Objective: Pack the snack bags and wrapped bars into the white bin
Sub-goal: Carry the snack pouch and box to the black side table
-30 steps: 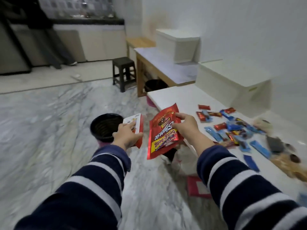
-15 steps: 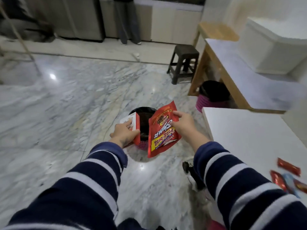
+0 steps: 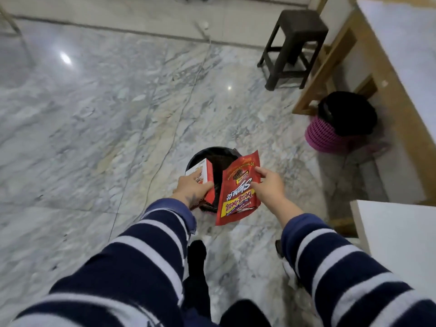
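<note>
2 striped sleeves reach forward from the bottom edge, over a dark trouser leg and the marble floor. The left hand grasps a small red-and-white box, fingers curled along its near end, and holds it tilted over the left side of a black-lined waste basket that stands on the floor. The right hand pinches the right edge of a red bag, thumb on the printed face and fingers behind. The bag hangs upside down, its yellow label low, and covers the right part of the basket's mouth. Whether the bag looks full or empty cannot be told. Box and bag are just beside each other, with a dark gap between them.

At the right edge lies the corner of a white tabletop. Farther right, a pink basket with a black liner stands beside the leg of a wooden table. Beyond it, a dark stool stands on the floor near that table's far end.
</note>
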The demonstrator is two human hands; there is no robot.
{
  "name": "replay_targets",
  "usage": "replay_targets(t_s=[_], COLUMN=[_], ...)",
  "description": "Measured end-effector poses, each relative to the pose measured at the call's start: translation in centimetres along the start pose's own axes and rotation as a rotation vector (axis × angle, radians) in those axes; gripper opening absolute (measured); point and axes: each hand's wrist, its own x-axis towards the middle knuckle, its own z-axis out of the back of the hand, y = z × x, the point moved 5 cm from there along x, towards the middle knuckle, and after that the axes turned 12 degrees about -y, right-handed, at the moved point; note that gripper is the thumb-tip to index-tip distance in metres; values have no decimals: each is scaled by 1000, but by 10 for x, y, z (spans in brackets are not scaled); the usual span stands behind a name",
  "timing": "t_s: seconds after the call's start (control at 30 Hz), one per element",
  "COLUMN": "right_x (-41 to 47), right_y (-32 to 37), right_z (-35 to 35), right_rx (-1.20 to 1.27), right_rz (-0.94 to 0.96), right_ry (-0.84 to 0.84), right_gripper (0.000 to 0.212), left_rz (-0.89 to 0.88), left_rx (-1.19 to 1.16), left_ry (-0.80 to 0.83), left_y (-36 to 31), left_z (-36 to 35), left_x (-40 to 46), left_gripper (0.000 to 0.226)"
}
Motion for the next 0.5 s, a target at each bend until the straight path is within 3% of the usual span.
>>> replay_targets(t_s=[0.27, 0.5], right_x=[123, 201], right_y=[-47, -124], right_z=[-108, -214], right_rx=[-87, -131], right_rz=[-94, -125], right_ry=[31, 112], right_gripper=[50, 53], left_rz=[136, 74], left_rx=[77, 151], left_ry=[54, 26], left_y=[36, 85], left_z=[-83, -164], left_x=[161, 260], left_gripper=[95, 106])
